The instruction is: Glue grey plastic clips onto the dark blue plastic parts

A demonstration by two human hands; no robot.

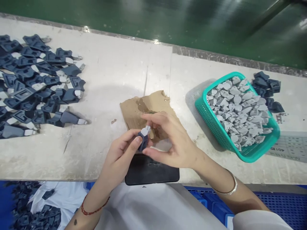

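Note:
My left hand is closed round a dark blue plastic part, pinching it between thumb and fingers. A light grey plastic piece sticks out of the top of that part. Around its right side my right hand curves with thumb and fingers spread apart, and I see nothing held in it. Beneath the hands lies a torn piece of brown cardboard with dark wet-looking stains. A black flat object like a phone or tray lies at the table's front edge, partly hidden by my hands.
On the left of the white table many dark blue parts with grey ends lie spread out. A green basket of small grey pieces stands at right, with loose dark blue parts behind it. Blue crates sit below.

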